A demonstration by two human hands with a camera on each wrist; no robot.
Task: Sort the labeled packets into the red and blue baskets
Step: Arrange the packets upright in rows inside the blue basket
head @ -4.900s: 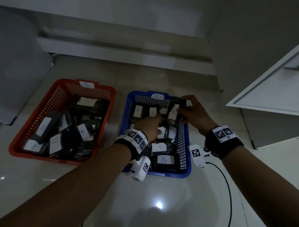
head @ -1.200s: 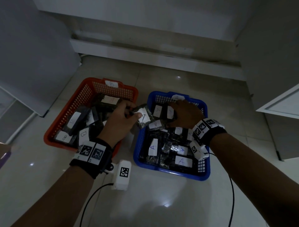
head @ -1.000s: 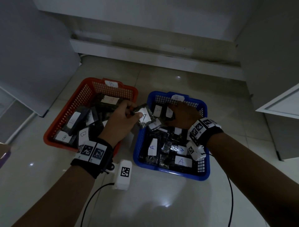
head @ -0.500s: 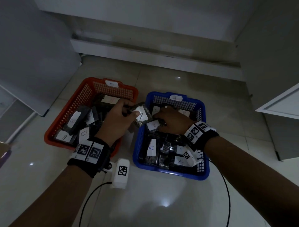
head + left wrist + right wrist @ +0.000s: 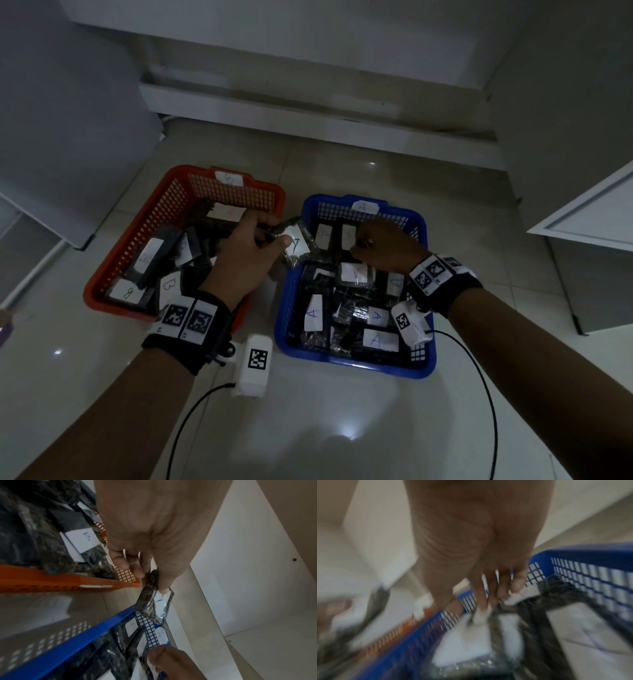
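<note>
A red basket (image 5: 99,294) labelled B stands on the left and a blue basket (image 5: 342,359) labelled A on the right, both full of dark packets with white labels. My left hand (image 5: 274,238) pinches a packet marked A (image 5: 296,243) between thumb and fingers, above the gap between the baskets at the blue basket's left rim. The left wrist view shows that packet (image 5: 154,604) hanging from my left hand (image 5: 149,577) over the blue basket's rim (image 5: 85,635). My right hand (image 5: 363,245) reaches into the far part of the blue basket, fingertips down on the packets. The right wrist view is blurred, so its grip is unclear.
The baskets stand on a glossy tiled floor. A white cabinet (image 5: 596,222) juts in at the right, a grey panel (image 5: 68,154) stands at the left, and a low white ledge (image 5: 308,120) runs along the back. Camera cables (image 5: 489,411) trail from both wrists.
My left hand has left the blue basket and holds the A packet almost still between the baskets. My right hand shifted left inside the blue basket, then back toward its far side.
</note>
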